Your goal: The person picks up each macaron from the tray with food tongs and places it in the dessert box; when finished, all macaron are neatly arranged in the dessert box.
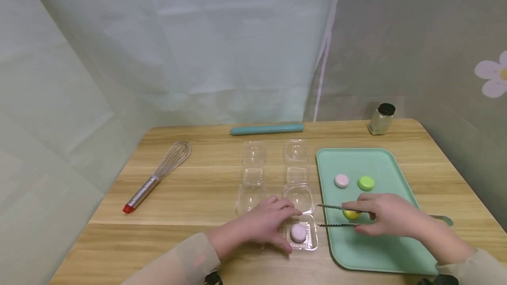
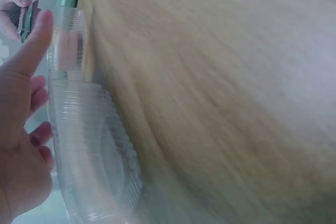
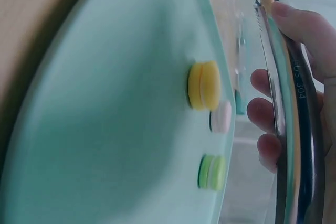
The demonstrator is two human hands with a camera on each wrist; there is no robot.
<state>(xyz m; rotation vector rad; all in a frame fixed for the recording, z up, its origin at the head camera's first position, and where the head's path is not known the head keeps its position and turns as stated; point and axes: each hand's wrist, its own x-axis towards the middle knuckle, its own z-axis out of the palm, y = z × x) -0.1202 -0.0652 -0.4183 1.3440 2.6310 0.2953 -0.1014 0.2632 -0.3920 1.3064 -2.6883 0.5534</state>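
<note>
My right hand (image 1: 390, 215) grips metal tongs (image 3: 281, 108) over the green tray (image 1: 374, 254); their serrated tips are apart and point left past the tray's edge. Below them on the tray sits a yellow macaron (image 3: 203, 85), partly covered by hand and tongs in the head view. A pink macaron (image 1: 341, 181) and a green macaron (image 1: 366, 183) lie farther back. My left hand (image 1: 269, 221), thumb and fingers spread, is at the left side of an opened clear plastic box (image 1: 313, 243). In that box rests a pale lilac macaron (image 1: 299, 233). Another clear box (image 2: 94, 150) lies under the left hand.
More clear box sections (image 1: 253, 155) stand in two columns behind the left hand. A whisk (image 1: 158, 177) with a red handle end lies at left. At the back are a long teal package (image 1: 267, 129) and a black-lidded jar (image 1: 381, 120).
</note>
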